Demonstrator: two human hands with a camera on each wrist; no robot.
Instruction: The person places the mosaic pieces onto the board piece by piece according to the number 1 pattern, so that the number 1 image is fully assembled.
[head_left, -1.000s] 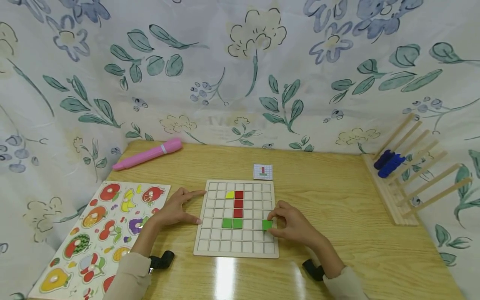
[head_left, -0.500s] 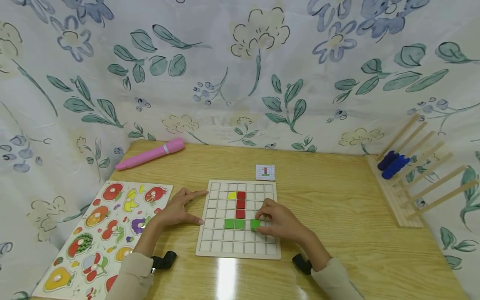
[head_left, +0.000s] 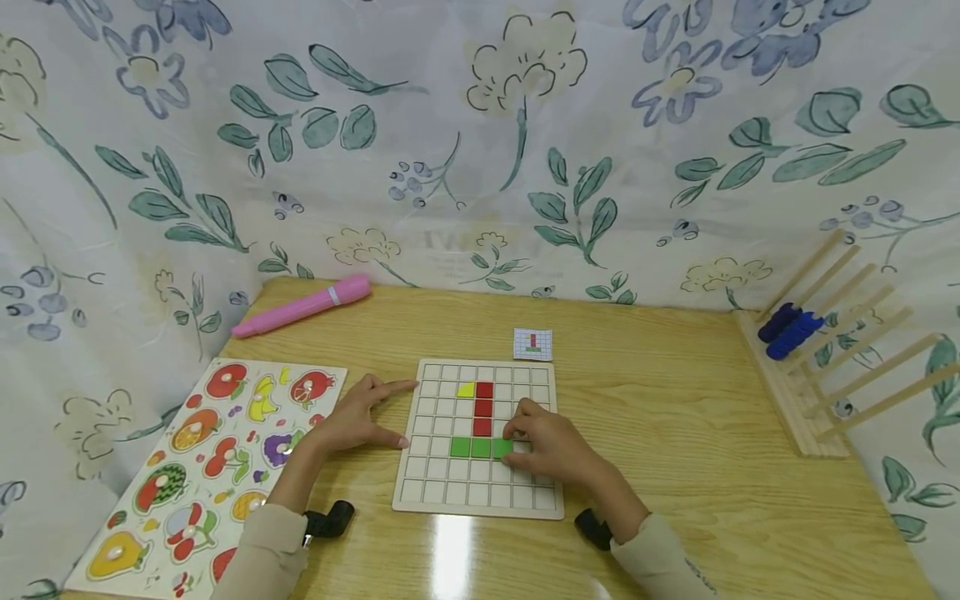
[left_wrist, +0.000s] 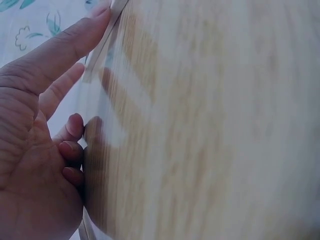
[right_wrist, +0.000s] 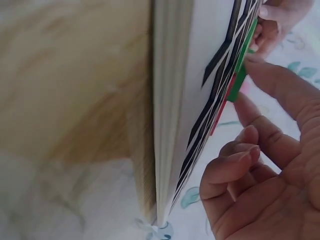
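Note:
A square wooden grid board [head_left: 442, 493] lies on the table. Three red tiles [head_left: 483, 408] run down it in a column, with a yellow piece [head_left: 467, 390] left of the top one. Two green tiles [head_left: 471, 447] sit side by side below. My right hand [head_left: 551, 442] pinches a third green tile [head_left: 502, 449] between thumb and index finger, at the right end of that green row. This held tile [right_wrist: 240, 82] stands slightly tilted off the board in the right wrist view. My left hand [head_left: 352, 419] touches the board's left edge with extended thumb and index finger, other fingers curled on the table.
A small pattern card [head_left: 532, 343] lies behind the board. To the left are a fruit puzzle board [head_left: 168, 529] and a pink pen-shaped object [head_left: 300, 308]. A wooden peg rack [head_left: 795, 400] with blue pieces stands at the right, and a floral curtain [head_left: 420, 108] hangs behind.
My right hand has moved left across the board, bringing the green tile from near the right edge up against the other green tiles. The left hand has stayed at the board's edge.

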